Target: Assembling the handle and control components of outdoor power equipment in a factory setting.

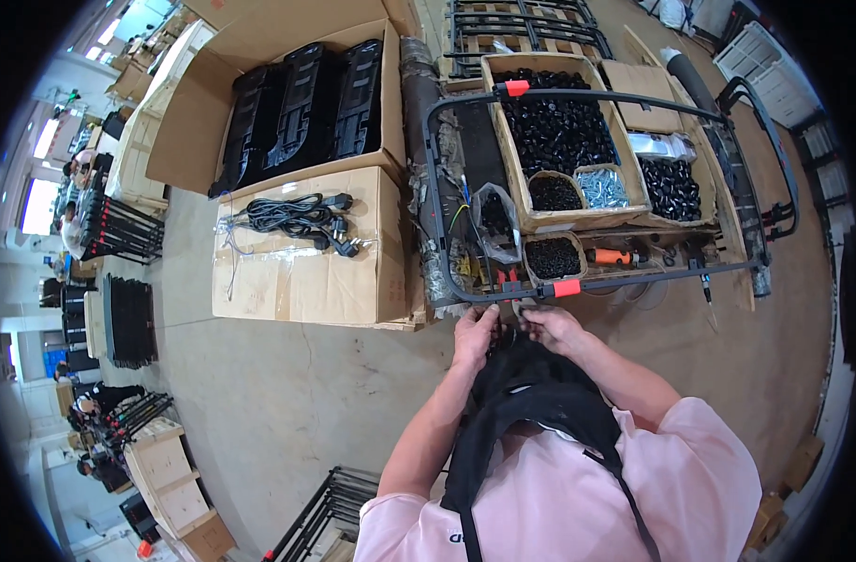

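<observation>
A black tubular frame [625, 279] with red clips lies across the bench in front of me. My left hand [475, 335] is closed just below its near bar, and what the fingers pinch is too dark to make out. My right hand [552, 328] is beside it, with fingers closed around a small greyish piece [523, 306] that I cannot identify. Just beyond both hands, a red-handled tool [509, 278] lies partly behind the bar. A small tub of black parts [553, 256] and an orange-handled tool [613, 257] rest inside the frame's outline.
A large box [526, 225] holds black plastic pieces and silvery screws [602, 187]. To the left, coiled black power cables [297, 220] lie on a closed carton [259, 281], behind which an open carton [180, 140] holds black moulded parts. People work along the far left.
</observation>
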The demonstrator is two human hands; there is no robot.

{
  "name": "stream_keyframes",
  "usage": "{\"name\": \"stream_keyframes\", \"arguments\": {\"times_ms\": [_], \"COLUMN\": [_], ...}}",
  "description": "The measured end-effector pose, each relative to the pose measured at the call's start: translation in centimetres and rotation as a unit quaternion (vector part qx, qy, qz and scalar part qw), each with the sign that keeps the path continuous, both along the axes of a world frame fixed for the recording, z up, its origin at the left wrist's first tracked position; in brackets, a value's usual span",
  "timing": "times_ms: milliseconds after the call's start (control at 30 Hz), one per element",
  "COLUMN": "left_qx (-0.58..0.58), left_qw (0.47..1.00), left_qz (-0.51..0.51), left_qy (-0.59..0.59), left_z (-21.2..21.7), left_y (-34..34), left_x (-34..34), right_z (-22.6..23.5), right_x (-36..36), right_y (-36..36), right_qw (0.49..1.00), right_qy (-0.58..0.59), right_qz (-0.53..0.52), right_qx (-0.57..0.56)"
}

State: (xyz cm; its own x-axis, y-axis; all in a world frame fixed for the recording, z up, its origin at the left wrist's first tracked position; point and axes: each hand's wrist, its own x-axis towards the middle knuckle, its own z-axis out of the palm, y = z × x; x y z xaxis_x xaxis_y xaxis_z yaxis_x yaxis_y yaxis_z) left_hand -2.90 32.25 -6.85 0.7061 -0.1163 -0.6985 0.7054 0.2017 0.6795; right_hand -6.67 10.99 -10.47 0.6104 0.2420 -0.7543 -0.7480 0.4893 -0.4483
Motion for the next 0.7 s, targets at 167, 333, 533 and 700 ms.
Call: {"name": "stream_keyframes", "arguments": {"times_ms": [167,333,533,700], "left_qx": [0.02,0.007,-0.008,0.03], "left_qw": [1.0,0.999,0.996,0.992], "left_qz": [-0.017,-0.041,-0.083,-0.119], "left_qy": [-0.003,0.024,0.013,-0.009], "left_z": [0.6,0.8,0.6,-0.5], "left_y": [0.6,1.1,1.4,2.3], "left_x": [0.4,0.8,0.7,-1.1], "right_z": [0.5,0.5,2.2,4.3], "right_x": [3.1,3.6,3.3,3.2], "right_y": [4.3,4.6,3.8,3.5], "right_qw": [0.999,0.996,0.996,0.911], "right_qy": [0.009,0.025,0.018,-0.204], "right_qz": [-0.03,-0.034,0.024,0.261], "right_qx": [0.028,0.083,0.081,-0.247]}}
